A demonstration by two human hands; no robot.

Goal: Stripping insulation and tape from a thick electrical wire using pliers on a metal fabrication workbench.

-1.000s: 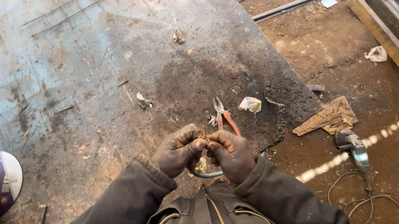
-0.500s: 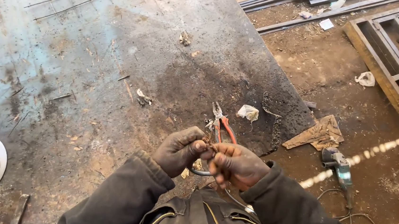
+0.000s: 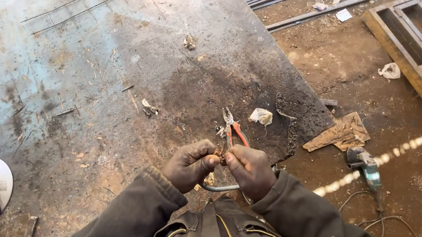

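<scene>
Both hands are held close before the chest, knuckles up. The left hand [image 3: 190, 164] and the right hand [image 3: 249, 169] are closed, pinching the ends of a grey cable [image 3: 220, 187] that loops under them. Red-handled pliers [image 3: 233, 130] lie just beyond on the metal sheet [image 3: 91, 67], whose right edge is near; the angle grinder [image 3: 365, 164] lies on the ground past it.

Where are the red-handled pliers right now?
In the head view, the red-handled pliers lie on the metal sheet, just beyond the right hand, left of a crumpled white scrap.
</scene>
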